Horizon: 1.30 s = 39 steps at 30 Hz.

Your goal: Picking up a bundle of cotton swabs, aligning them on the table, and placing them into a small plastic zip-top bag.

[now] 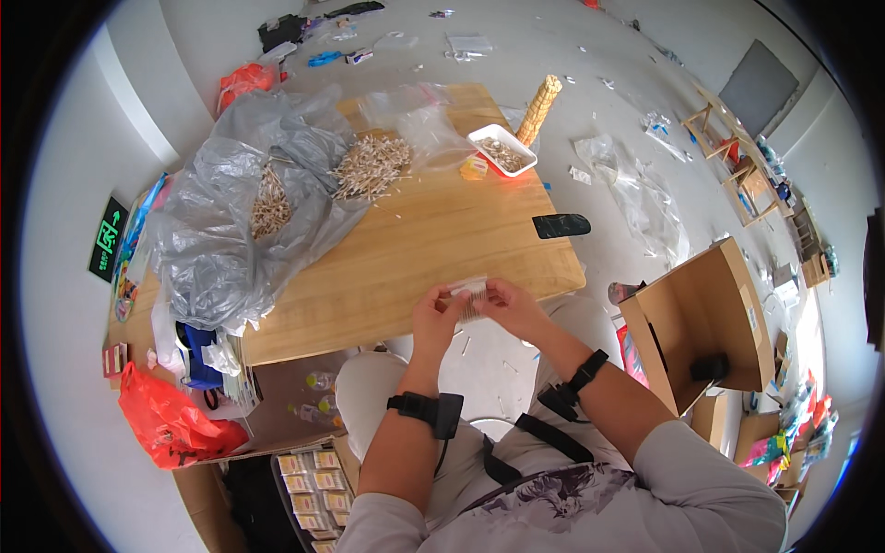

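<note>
Pinching a small clear packet [471, 288] from both sides, left hand [435, 311] and right hand [513, 306] were close together by the wooden table [415, 263].

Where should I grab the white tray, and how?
Probably pinch the tray by the rim of its near short end, coming from the near right. Its walls stand up, and the yellow stack and orange card are by its long sides. Keep it level: it's open, with little sticks inside.
</note>
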Available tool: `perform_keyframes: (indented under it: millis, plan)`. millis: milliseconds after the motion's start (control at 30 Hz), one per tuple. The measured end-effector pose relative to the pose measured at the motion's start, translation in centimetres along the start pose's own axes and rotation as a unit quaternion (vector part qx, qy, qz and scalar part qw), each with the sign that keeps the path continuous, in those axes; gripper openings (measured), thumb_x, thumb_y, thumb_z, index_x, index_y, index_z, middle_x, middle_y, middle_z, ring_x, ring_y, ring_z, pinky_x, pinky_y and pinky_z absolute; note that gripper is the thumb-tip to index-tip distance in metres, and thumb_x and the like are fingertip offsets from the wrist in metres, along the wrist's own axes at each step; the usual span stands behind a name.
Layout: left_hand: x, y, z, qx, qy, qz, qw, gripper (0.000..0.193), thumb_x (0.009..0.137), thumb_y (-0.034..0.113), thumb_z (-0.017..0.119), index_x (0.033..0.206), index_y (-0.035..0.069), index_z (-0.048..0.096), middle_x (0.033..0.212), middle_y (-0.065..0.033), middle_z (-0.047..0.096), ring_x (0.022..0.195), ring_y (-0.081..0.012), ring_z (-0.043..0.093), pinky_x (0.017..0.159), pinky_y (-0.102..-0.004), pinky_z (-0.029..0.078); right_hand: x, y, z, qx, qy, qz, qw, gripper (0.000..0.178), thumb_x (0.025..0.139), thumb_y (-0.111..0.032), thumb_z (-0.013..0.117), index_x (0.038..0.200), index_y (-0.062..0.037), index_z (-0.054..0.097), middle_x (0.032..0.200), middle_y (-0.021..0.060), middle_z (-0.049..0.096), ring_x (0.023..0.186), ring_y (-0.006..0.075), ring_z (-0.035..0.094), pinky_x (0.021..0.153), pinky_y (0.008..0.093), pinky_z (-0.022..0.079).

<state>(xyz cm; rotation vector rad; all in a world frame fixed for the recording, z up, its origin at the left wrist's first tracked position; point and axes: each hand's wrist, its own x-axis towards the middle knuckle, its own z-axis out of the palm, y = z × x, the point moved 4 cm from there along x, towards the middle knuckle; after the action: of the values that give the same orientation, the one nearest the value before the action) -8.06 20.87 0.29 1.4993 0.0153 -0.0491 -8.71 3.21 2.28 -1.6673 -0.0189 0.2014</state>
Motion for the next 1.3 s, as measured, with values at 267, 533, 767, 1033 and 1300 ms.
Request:
perform_keyframes:
  millis: [267, 533, 767, 1033, 1300]
  plan:
    - [-0.2, 0.7, 0.7, -0.1, -0.041, -0.034, 0.994, 0.025, 0.093, 0.017, 0.079, 0.11, 0.002, 0.071, 0.094, -0.0013, 0.071, 0.077, -0.0065, 0.061, 0.071, -0.0236, 0.051, -1.2, -0.2, -0.2, -0.086, -0.052, 0.018, 0.995, 0.029, 0.094, -0.02, 0.077, 0.11, 0.0023, 0.068, 0.092, 0.005, 0.073, 0.084, 0.0101, 0.066, 0.077, 0.0269, 0.054]
    - [-0.6, 0.5, 1.1, -0.254, -0.116, -0.111, 0.954, 0.026, 0.099, 0.012, 0.07, 0.123, 0.002, 0.068, 0.111, -0.0045, 0.073, 0.096, -0.0123, 0.069, 0.083, -0.0282, 0.055, -2.4, -1.8, 0.3, -0.04, -0.109, 0.052, 0.992, 0.024, 0.097, -0.013, 0.072, 0.115, 0.0026, 0.065, 0.101, 0.0034, 0.072, 0.09, 0.0084, 0.065, 0.081, 0.0254, 0.053]
    - [-0.5, 0.1, 1.1, -0.267, -0.113, -0.142, 0.946, 0.027, 0.1, 0.015, 0.069, 0.124, 0.003, 0.068, 0.112, -0.0043, 0.072, 0.098, -0.0127, 0.068, 0.085, -0.0286, 0.055, -2.5, -1.7, 0.1, -0.077, -0.091, 0.036, 0.992, 0.025, 0.095, -0.016, 0.073, 0.112, 0.002, 0.067, 0.092, 0.0025, 0.07, 0.083, 0.0086, 0.062, 0.076, 0.0251, 0.051]
    - [-0.6, -0.3, 1.2, -0.238, -0.069, -0.079, 0.966, 0.023, 0.097, 0.017, 0.072, 0.114, 0.002, 0.071, 0.106, -0.0037, 0.073, 0.096, -0.0111, 0.067, 0.083, -0.0272, 0.053, -2.5, -0.9, -0.3, -0.157, -0.104, 0.034, 0.982, 0.029, 0.093, -0.02, 0.074, 0.113, 0.0004, 0.067, 0.09, 0.0053, 0.068, 0.081, 0.0125, 0.06, 0.076, 0.0307, 0.051]
    - [-0.3, 0.0, 0.6, -0.257, -0.055, -0.145, 0.954, 0.026, 0.1, 0.024, 0.07, 0.112, 0.001, 0.072, 0.103, -0.0036, 0.073, 0.095, -0.0105, 0.066, 0.083, -0.0271, 0.053, -2.8, -1.9, -0.5, -0.143, -0.133, 0.029, 0.98, 0.03, 0.097, -0.017, 0.073, 0.118, 0.0018, 0.064, 0.098, 0.0018, 0.066, 0.086, 0.0083, 0.059, 0.077, 0.0263, 0.051]
